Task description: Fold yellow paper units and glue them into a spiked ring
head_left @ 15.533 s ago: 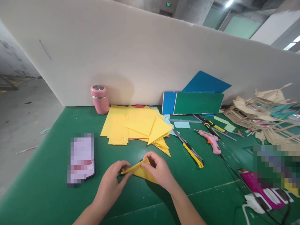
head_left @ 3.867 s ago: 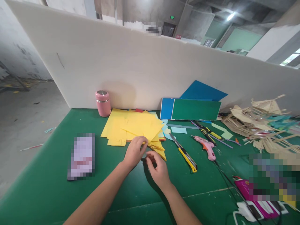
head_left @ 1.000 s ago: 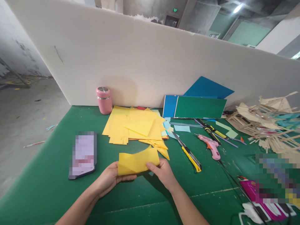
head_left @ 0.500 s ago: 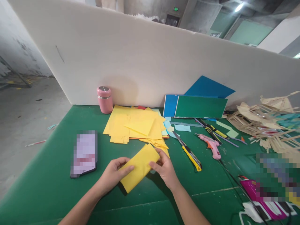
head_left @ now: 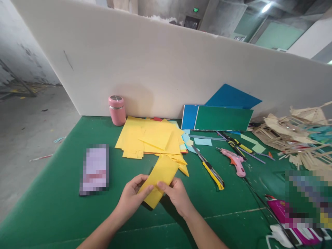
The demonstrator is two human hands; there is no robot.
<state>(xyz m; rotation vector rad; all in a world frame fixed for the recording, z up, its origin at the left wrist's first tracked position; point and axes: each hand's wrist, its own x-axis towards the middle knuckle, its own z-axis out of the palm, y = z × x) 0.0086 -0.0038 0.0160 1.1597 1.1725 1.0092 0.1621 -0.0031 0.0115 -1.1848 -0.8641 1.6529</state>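
A rectangular piece of folded yellow paper (head_left: 164, 173) is held between both hands, slanting up to the right above the green table. My left hand (head_left: 135, 191) grips its lower left edge, thumb on top and fingers behind. On the right edge, my right hand (head_left: 175, 193) pinches the paper with its thumb across the front; its other fingers are partly hidden behind. Just beyond lies a pile of yellow paper sheets (head_left: 153, 136), with a few loose yellow pieces at its near right corner.
A pink flask (head_left: 117, 110) stands at the back left, and a blurred phone-like object (head_left: 94, 169) lies left. To the right are a yellow utility knife (head_left: 211, 173), a pink glue gun (head_left: 234, 162), blue and green boards (head_left: 223, 117), a wooden stick model (head_left: 285, 128) and a power strip (head_left: 298, 233).
The yellow paper has turned steeper, its upper end swinging away from me. Both hands have come closer together, and my right hand has slid down along the paper's edge.
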